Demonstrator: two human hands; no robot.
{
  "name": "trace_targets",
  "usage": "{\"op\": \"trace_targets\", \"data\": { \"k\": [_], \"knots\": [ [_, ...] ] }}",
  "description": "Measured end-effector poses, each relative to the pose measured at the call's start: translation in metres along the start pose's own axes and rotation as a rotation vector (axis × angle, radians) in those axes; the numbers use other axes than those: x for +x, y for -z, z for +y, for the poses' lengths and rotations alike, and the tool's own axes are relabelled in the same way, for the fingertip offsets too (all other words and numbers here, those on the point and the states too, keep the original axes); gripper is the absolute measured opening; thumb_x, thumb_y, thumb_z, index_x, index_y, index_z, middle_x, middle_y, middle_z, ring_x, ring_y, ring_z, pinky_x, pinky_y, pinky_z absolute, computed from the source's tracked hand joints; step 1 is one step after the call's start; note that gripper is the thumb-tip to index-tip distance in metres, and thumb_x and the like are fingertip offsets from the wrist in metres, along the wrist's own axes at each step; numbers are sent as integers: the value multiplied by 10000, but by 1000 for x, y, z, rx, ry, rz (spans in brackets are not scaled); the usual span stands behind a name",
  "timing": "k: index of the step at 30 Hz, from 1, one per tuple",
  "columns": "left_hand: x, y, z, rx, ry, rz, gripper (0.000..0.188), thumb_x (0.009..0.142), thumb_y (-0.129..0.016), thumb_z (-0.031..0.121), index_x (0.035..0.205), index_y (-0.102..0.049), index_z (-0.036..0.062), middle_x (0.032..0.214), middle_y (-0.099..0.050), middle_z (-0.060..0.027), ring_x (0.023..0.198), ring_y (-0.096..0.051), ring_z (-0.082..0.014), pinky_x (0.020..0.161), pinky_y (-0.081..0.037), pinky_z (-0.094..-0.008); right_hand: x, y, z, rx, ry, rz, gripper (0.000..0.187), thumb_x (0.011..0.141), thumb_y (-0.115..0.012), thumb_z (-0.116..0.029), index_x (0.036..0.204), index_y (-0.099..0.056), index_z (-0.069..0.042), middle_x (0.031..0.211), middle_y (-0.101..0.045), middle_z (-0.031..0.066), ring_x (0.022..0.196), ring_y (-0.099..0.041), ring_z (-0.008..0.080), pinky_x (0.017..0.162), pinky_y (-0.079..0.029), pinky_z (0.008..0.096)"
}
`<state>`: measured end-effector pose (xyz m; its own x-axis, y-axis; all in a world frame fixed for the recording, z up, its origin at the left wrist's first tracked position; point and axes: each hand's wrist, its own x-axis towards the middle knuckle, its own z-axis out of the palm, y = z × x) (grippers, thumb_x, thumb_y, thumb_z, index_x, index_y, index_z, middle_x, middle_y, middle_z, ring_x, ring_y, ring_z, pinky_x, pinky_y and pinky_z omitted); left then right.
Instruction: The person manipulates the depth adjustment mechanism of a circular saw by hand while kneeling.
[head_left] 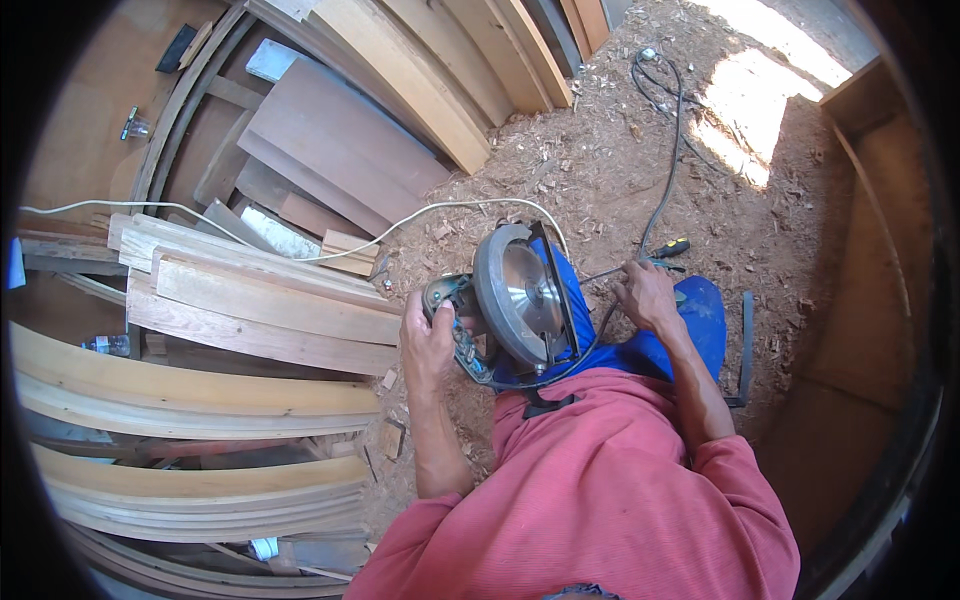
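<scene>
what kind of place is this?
Probably a woodworking shop: stacked boards at the left, scattered wood chips, and a circular saw with its round blade showing.

Bright sunlight (745, 105) patches the littered brown floor (575, 165).

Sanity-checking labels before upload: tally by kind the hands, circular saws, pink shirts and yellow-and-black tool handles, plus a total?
Hands: 2 (left hand, right hand)
Circular saws: 1 (circular saw)
Pink shirts: 1 (pink shirt)
Yellow-and-black tool handles: 1 (yellow-and-black tool handle)
Total: 5
</scene>
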<state>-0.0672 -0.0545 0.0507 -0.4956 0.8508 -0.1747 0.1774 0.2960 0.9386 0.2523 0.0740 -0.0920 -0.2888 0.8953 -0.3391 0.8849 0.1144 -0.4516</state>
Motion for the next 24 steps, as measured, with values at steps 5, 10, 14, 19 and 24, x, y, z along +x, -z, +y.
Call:
{"op": "trace_targets", "data": {
  "k": [5,10,14,19,24],
  "knots": [
    [-5,-12,-2,234,-71,94,217,1021,-600,145,1153,-572,-25,860,-756,-164,717,-787,-257,626,-602,-394,-26,46,-65,277,397,377,419,888,-781,-177,1277,-709,-36,1246,-691,239,1178,-637,445,1032,-498,539],
    [-8,-24,12,240,-72,108,209,1001,-614,112,1147,-561,-29,838,-758,-186,730,-802,-288,633,-607,-417,-44,93,-136,340,772,505,365,875,-781,-200,1198,-718,-43,1133,-715,176,1089,-648,381,958,-503,505],
    [-1,-23,16,273,-34,105,189,990,-620,95,1123,-571,-31,839,-754,-189,743,-808,-292,632,-615,-420,-37,101,-168,286,843,348,296,879,-766,-220,1123,-742,-55,1095,-719,162,1038,-639,380,928,-497,506],
    [4,-17,11,242,-56,103,157,982,-619,93,1075,-594,-31,864,-764,-178,748,-810,-293,622,-627,-407,-31,94,-171,296,870,335,280,880,-754,-230,1096,-744,-52,1065,-715,169,1013,-630,397,926,-493,515],
    [4,-8,2,144,1,93,198,959,-654,119,1101,-611,-12,907,-768,-180,769,-807,-279,651,-608,-416,-39,92,-165,279,828,345,268,881,-746,-212,1078,-738,-30,1054,-709,189,983,-638,401,902,-506,507]
  ]
}}
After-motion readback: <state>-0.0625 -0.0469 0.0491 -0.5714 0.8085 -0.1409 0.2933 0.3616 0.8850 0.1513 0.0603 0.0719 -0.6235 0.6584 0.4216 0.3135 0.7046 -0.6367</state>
